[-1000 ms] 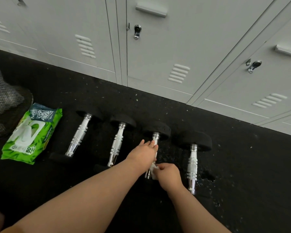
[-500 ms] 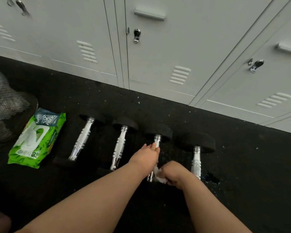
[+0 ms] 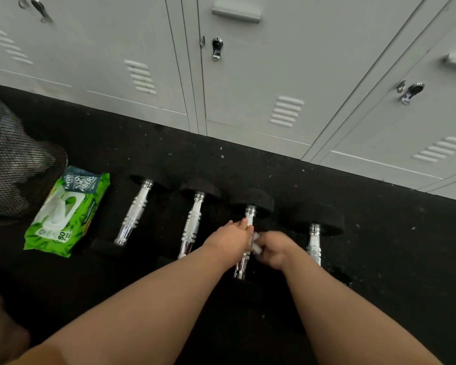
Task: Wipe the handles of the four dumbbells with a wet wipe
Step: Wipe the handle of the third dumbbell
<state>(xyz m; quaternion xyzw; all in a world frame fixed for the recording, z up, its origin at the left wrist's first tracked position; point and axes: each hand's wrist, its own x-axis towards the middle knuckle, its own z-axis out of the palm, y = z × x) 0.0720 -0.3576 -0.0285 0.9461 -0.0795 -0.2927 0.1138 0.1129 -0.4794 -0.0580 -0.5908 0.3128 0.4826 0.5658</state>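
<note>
Four dumbbells are laid side by side on the black rubber floor (image 3: 379, 259), their chrome handles running roughly away from the camera toward a row of pale grey lockers (image 3: 248, 88). The third dumbbell (image 3: 249, 214) from the left is placed directly under both hands. The left hand (image 3: 231, 238) is rested on top of its handle, fingers extended toward the far black head and only loosely curved, so that nothing is clasped by it; the bar is merely pressed or steadied. The right hand (image 3: 274, 248) is curled closed just to the right of the same handle, and a crumpled white wet wipe (image 3: 256, 242) is pinched in it against the bar's middle section. The wipe is seen between the two hands, touching the chrome. The near end of this handle is left exposed below the hands.

The first dumbbell (image 3: 134, 214) and the second dumbbell (image 3: 192, 222) are found to the left of the left forearm, apart from both hands. The fourth dumbbell (image 3: 315, 241) is lain just beside the right wrist, on its right, its lower part hidden by the forearm. A green pack of wipes (image 3: 69, 212) is set on the floor at far left, beside the first dumbbell, with a dark mesh basket (image 3: 13, 175) behind it.
</note>
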